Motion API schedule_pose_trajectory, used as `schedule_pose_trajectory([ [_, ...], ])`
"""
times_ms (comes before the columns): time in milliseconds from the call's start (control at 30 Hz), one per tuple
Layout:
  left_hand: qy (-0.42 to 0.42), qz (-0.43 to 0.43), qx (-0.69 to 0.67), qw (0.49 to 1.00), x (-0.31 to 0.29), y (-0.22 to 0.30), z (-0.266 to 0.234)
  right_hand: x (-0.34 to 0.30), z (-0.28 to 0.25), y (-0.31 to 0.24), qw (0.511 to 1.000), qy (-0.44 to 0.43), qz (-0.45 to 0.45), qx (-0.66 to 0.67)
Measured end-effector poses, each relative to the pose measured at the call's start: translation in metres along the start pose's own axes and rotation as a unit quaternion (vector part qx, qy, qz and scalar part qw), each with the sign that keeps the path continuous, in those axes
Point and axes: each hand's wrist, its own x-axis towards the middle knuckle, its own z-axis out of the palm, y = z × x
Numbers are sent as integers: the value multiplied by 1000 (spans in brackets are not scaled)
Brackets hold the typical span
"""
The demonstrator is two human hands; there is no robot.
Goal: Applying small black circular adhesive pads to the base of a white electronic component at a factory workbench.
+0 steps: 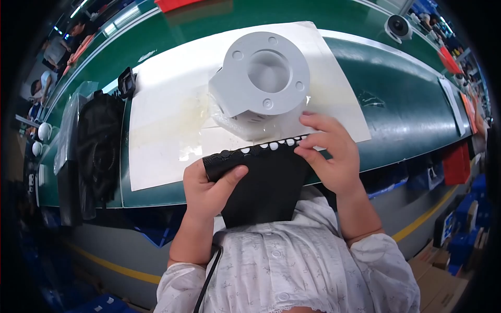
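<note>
A black sheet point(266, 188) hangs in front of my body at the table's front edge. Its upper edge is curled over and shows a row of black round pads and several white round spots point(274, 145). My left hand point(206, 188) grips the left end of the curl, thumb on the near side. At the right end, the fingertips of my right hand point(334, 154) pinch the edge, with one finger raised; any small piece between them is too small to make out. Just beyond stands a light grey round housing point(287, 96) with a central opening, partly in clear wrap.
Under the housing lies a large white board point(162, 120) on the green table point(396, 104). Left are a black bag point(102, 146), clear plastic bags point(70, 117) and a small black frame point(126, 82). A white camera-like device point(398, 27) stands far right. Other people are in the far left background.
</note>
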Motion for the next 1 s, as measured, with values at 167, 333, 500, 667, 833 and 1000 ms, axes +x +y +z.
schedule_pose_trajectory([
  [167, 7, -12, 2, 1000, 0, -1, 1, 0, 10, -2, 986, 41, -152, -52],
  [333, 13, -7, 12, 1000, -2, -4, 2, 1, 22, 2, 991, 27, -126, -19],
  [500, 4, -26, 21, 999, -1, -2, 1, 0, 24, 8, 972, 25, -217, -90],
  [667, -4, -64, -5, 998, -1, -2, -1, 0, 24, 8, 961, 16, -252, -117],
  [833, -3, -64, -21, 998, -2, -1, 0, -1, 26, 5, 993, 28, -117, -6],
  [1000, -17, -80, -22, 996, 1, 2, 0, 2, 28, 10, 983, 29, -179, -26],
])
